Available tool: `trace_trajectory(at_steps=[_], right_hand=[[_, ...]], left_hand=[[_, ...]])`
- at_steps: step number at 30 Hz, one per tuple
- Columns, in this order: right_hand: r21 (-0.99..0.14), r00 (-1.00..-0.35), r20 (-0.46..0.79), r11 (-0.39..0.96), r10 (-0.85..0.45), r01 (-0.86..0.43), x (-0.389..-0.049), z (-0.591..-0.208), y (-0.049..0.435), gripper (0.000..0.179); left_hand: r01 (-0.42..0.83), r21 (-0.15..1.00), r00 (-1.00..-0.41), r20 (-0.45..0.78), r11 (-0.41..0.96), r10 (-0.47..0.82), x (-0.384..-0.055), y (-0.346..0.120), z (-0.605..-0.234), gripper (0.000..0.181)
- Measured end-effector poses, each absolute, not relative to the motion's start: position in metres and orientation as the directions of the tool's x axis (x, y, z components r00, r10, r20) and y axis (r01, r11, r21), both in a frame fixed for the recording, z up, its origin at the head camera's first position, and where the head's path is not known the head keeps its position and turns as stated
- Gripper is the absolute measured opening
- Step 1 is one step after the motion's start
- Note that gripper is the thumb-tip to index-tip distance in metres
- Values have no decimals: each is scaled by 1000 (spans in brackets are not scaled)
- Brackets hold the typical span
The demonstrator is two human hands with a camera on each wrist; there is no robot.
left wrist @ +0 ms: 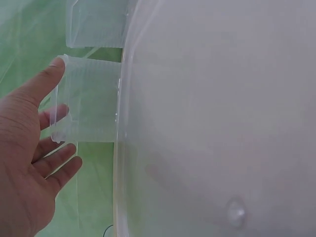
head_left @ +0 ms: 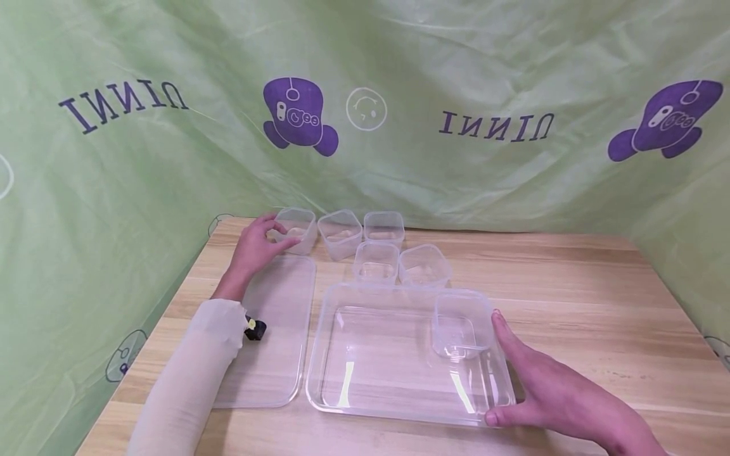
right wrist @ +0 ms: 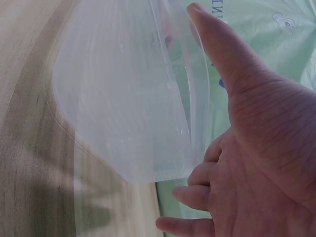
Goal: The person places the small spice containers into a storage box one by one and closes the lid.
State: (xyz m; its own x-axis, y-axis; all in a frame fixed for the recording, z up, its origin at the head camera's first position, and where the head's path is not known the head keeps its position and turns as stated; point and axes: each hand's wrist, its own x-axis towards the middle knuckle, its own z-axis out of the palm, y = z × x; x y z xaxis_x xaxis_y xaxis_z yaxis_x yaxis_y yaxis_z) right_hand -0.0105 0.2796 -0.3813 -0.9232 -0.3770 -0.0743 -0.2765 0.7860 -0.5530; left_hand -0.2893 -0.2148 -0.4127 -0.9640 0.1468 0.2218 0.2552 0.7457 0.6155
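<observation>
Nearest, the right hand point(head_left: 547, 386), unclenched, touches the right end of a large clear box point(head_left: 393, 415). Left of its fingers, an inner cup point(head_left: 463, 329) stands inside the box. A flat lid point(head_left: 274, 354) lies below the left forearm. Beyond the box are two nearer cups point(head_left: 376, 263). The left hand point(head_left: 259, 244) grasps an end cup point(head_left: 302, 237) by its rim; to its right stand two farther cups point(head_left: 384, 228), before a green curtain point(head_left: 365, 174).

On the green curtain point(head_left: 410, 183) facing me I read one word in purple capitals point(head_left: 122, 104), upside down to me: UINNI, as best I can tell. The same word point(head_left: 496, 126) repeats farther right. My right wrist view catches a cut-off piece, "IN" point(right wrist: 217, 8), turned sideways.
</observation>
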Motion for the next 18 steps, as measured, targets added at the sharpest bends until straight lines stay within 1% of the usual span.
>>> trace_trajectory(at_steps=[6,16,18], right_hand=[[-553,-927,-92,793,-365,-257,-10,-380,279,135],[-577,-922,-108,779,-371,-246,-11,-379,279,135],[-573,-921,-94,777,-378,-260,-11,-380,279,134]], left_hand=[[254,645,-964,229,721,135,-289,-216,-414,42],[264,662,-960,255,702,120,-292,-214,-416,42],[264,666,-959,257,698,117,-293,-214,-416,41]])
